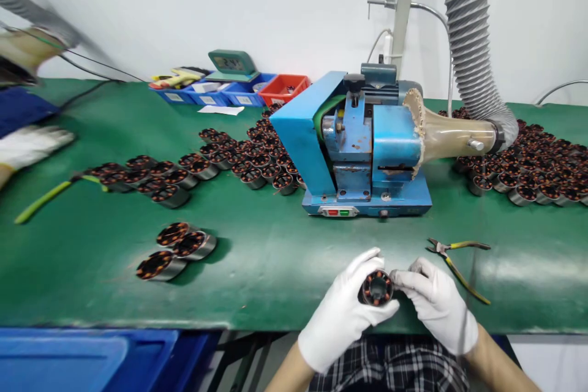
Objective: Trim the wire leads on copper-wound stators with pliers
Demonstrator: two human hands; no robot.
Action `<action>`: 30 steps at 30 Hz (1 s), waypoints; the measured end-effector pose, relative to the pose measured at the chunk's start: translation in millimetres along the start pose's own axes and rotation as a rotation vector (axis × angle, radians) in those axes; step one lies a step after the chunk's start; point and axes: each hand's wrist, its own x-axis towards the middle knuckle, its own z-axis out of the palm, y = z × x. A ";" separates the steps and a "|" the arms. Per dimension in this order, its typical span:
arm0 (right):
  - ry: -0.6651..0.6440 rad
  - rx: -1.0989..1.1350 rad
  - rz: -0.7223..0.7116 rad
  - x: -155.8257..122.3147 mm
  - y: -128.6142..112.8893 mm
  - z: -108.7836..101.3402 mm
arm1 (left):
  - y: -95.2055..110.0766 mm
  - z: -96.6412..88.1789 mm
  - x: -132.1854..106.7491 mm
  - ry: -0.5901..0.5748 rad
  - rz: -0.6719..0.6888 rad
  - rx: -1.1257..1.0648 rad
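Observation:
My left hand (pixel 348 309), in a white glove, is wrapped around a motor stator (pixel 366 296) whose open end faces up and shows a ring of copper windings. My right hand (pixel 434 300), also gloved, pinches its thumb and fingers at the stator's right edge; what lies between the fingertips is too small to make out. A pair of diagonal cutters (pixel 443 249) with yellow-green handles lies open on the green bench (pixel 271 257), right of my right hand. Left of my hands, a group of three stators (pixel 195 246) rests on the bench.
Ahead stands a blue belt grinder (pixel 351 156) with a grey extraction hose (pixel 471 30). Many stators (pixel 546 165) sit right of it, more stators (pixel 257 159) left. Small bins (pixel 285 87) line the back. A co-worker's gloved hand (pixel 34 144) rests at far left near other cutters (pixel 43 201).

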 end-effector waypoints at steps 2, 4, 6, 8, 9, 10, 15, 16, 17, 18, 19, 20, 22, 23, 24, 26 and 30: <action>0.030 0.030 0.029 6.0 -12.9 -8.3 | 8.9 -0.8 -2.8 0.003 -0.056 -0.137; 0.038 0.119 0.145 13.5 -26.2 -17.2 | 18.0 -4.2 -6.6 0.020 -0.059 -0.254; 0.000 0.258 0.315 21.0 -37.2 -25.3 | 24.6 -9.1 -11.4 0.070 0.041 -0.339; -0.058 0.415 0.460 27.2 -44.6 -31.6 | 27.2 -14.2 -16.4 0.155 0.166 -0.335; -0.081 0.493 0.517 29.5 -46.9 -33.8 | 27.6 -16.5 -18.3 0.190 0.222 -0.285; -0.099 0.569 0.571 31.1 -48.6 -35.3 | 27.8 -18.8 -19.6 0.196 0.267 -0.216; -0.076 0.579 0.677 30.5 -53.2 -35.2 | 39.6 -30.8 -16.4 -0.072 0.253 -0.234; -0.029 0.486 0.643 29.6 -54.5 -35.0 | 43.4 -32.3 -15.5 -0.111 0.196 -0.281; 0.016 0.397 0.606 28.8 -56.2 -35.1 | 46.4 -33.1 -15.2 -0.126 0.157 -0.302; 0.049 0.336 0.574 28.1 -58.2 -35.8 | 48.3 -32.9 -15.4 -0.115 0.143 -0.294; 0.062 0.316 0.555 27.7 -60.2 -36.9 | 48.6 -31.8 -16.1 -0.064 0.159 -0.256; 0.058 0.339 0.551 27.3 -62.1 -38.0 | 47.4 -29.8 -17.2 0.010 0.197 -0.196; 0.036 0.466 0.576 26.0 -64.5 -39.5 | 41.7 -24.8 -19.1 0.148 0.255 -0.052; 0.034 0.534 0.600 24.8 -64.7 -39.1 | 38.5 -22.4 -19.4 0.185 0.257 0.004; 0.047 0.584 0.624 23.1 -64.1 -37.9 | 35.8 -20.4 -19.1 0.190 0.243 0.032; 0.133 0.598 0.650 18.9 -61.1 -33.0 | 33.7 -18.1 -16.9 0.131 0.162 -0.024; 0.291 0.457 0.479 13.5 -54.7 -23.1 | 40.6 -19.9 -13.4 0.070 0.039 -0.329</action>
